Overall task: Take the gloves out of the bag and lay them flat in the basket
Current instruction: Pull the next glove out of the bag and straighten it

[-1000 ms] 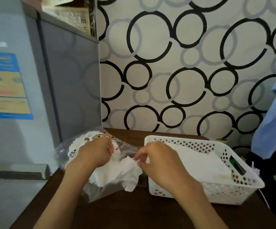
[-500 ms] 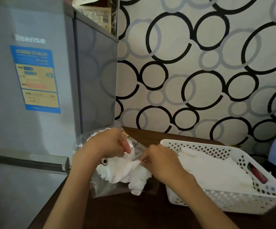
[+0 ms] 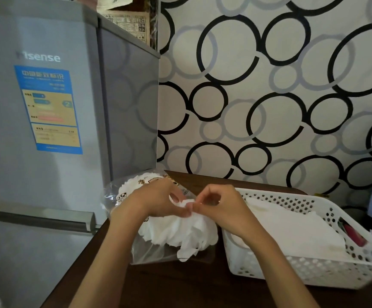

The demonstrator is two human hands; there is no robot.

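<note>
Thin white crumpled plastic gloves [image 3: 180, 232] are seen bunched at the mouth of a clear printed plastic bag [image 3: 125, 194] on the dark wooden table [image 3: 180, 285], left of the white perforated plastic basket [image 3: 314, 270]. The top of the bunch is pinched by the left hand [image 3: 158, 200] and by the right hand [image 3: 219, 205], fingertips curled together.
</note>
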